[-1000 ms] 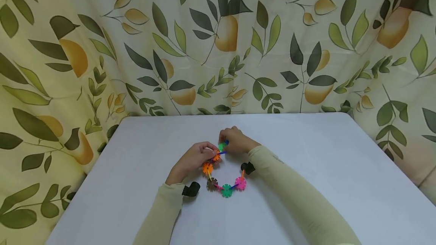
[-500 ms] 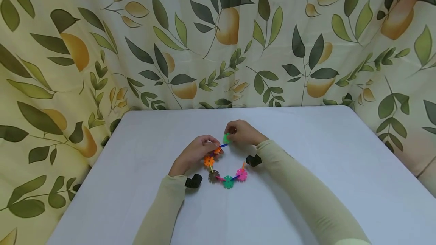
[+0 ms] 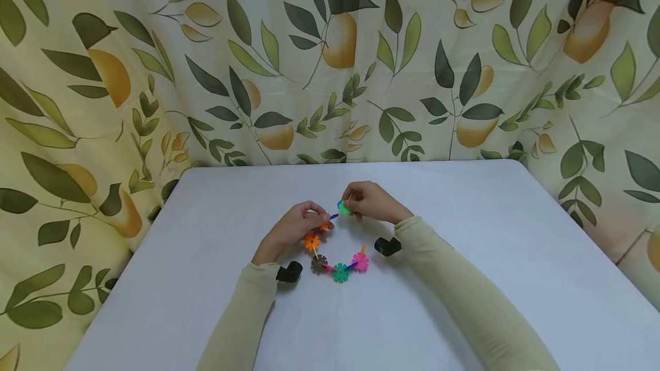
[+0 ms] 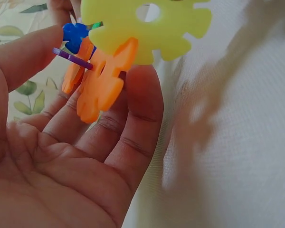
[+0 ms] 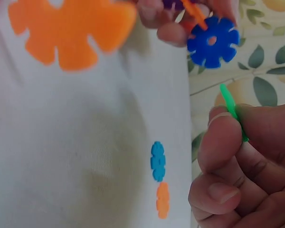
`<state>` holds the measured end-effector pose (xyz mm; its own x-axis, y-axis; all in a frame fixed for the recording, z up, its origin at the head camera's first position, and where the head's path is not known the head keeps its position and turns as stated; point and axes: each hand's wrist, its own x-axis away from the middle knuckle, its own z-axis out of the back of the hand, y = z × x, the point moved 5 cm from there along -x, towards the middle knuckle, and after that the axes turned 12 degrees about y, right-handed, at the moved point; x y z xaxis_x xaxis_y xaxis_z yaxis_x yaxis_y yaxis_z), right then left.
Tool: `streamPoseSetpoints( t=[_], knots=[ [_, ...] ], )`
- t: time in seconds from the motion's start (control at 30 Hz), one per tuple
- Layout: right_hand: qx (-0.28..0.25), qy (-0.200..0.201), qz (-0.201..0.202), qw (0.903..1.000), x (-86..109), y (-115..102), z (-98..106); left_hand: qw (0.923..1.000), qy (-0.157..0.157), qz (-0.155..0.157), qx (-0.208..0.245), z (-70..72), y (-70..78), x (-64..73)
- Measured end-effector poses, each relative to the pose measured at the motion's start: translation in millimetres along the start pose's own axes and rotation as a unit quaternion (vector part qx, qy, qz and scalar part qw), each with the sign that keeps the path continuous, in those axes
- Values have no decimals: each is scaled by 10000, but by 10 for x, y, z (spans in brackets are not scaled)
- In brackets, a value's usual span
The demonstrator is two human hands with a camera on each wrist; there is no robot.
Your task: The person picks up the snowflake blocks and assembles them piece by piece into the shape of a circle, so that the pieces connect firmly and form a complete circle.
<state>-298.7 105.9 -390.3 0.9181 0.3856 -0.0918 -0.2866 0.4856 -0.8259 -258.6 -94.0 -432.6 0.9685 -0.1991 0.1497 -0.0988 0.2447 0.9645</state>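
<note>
My left hand (image 3: pixel 296 228) grips a chain of notched plastic snowflake discs by an orange disc (image 4: pixel 102 85), with a purple disc (image 4: pixel 72 58) by the thumb. A blue disc (image 5: pixel 213 42) ends this side of the chain. Thumb and fingers of my right hand (image 3: pixel 373 202) pinch a green disc (image 5: pixel 235 114), seen edge-on there and apart from the blue disc. The chain curves round through a second orange disc (image 3: pixel 311 241), a yellow (image 4: pixel 166 28), a brown (image 3: pixel 319 264), a darker green (image 3: pixel 340 272) and a pink disc (image 3: pixel 360 262) to an orange end disc (image 3: pixel 364 249).
The white table (image 3: pixel 438 302) runs back to a leaf-and-fruit patterned curtain (image 3: pixel 330 102). Black wrist cameras sit by the left cuff (image 3: pixel 290 271) and right cuff (image 3: pixel 388 246). The right wrist view shows a teal disc (image 5: pixel 158 161) above an orange piece (image 5: pixel 162 200).
My right hand has drawn slightly away from the left with the green disc, widening the space between the fingers. The left hand keeps its grip. The head view has shifted a little.
</note>
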Motion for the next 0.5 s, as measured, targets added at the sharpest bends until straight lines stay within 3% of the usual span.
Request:
streamPoseSetpoints(
  t=[0.5],
  knots=[
    [-226,2,-11,9997,142,-44,-18,9999,-20,-106,128,-6,14,-16]
  ],
)
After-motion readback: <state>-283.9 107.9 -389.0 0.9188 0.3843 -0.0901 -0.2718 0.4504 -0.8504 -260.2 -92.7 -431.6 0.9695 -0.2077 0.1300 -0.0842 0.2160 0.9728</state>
